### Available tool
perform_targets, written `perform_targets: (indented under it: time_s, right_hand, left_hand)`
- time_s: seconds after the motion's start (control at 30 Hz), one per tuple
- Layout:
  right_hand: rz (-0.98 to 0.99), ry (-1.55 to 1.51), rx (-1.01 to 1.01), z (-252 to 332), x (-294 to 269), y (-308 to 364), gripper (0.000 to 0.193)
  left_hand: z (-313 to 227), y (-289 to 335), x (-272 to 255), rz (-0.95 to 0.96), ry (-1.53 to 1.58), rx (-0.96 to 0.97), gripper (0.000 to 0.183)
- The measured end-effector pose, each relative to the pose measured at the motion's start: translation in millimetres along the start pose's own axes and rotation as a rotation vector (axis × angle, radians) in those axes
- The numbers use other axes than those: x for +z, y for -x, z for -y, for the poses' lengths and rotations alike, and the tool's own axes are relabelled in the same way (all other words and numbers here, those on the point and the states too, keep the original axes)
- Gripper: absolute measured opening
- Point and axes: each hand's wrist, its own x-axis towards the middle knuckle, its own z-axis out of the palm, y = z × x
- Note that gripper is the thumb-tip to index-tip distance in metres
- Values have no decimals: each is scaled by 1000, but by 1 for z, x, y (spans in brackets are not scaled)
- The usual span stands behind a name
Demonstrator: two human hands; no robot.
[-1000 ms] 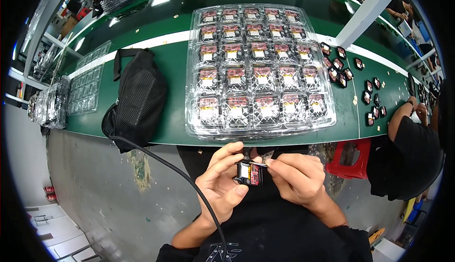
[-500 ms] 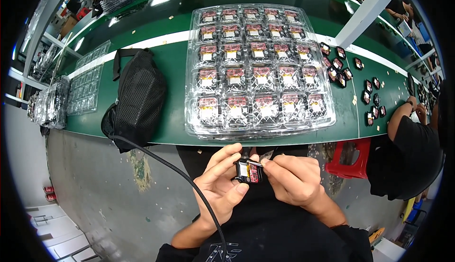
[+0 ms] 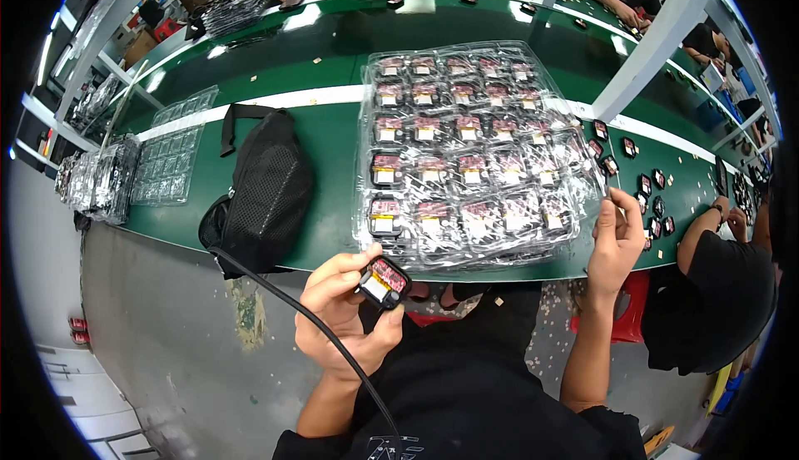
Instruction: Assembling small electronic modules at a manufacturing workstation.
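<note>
Between the thumb and fingers of my left hand (image 3: 345,319) is a small black square device case (image 3: 384,282). Its open side faces up, showing a red circuit board and a pale, battery-like block. My right hand (image 3: 617,244) is raised at the right edge of the clear plastic tray (image 3: 574,229), fingers pinched on a thin metal tool (image 3: 605,184), possibly tweezers. Its tip reaches toward loose black device cases (image 3: 610,165); whether it touches one I cannot tell. Rows of similar cases (image 3: 384,215) sit in the tray's compartments.
A black mesh bag (image 3: 268,190) lies left of the tray on the green table (image 3: 333,127). Behind it are empty clear trays (image 3: 171,160) and a stacked pile (image 3: 108,181). A black cable (image 3: 316,323) crosses my left forearm. A co-worker (image 3: 707,294) sits at right; a grey post (image 3: 653,48) stands beyond.
My right hand has left the device case and moved right and up to the tray's edge with the thin tool. My left hand has shifted left with the case, which is now tilted.
</note>
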Motion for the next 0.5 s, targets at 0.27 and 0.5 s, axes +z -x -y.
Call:
perform_targets:
  time_s: [0.27, 0.5]
  right_hand:
    - [140, 347, -421, 20, 9, -8, 15]
    - [345, 399, -584, 58, 26, 22, 21]
  left_hand:
    - [9, -7, 0, 169, -338, 92, 51]
    - [12, -9, -5, 136, -339, 126, 51]
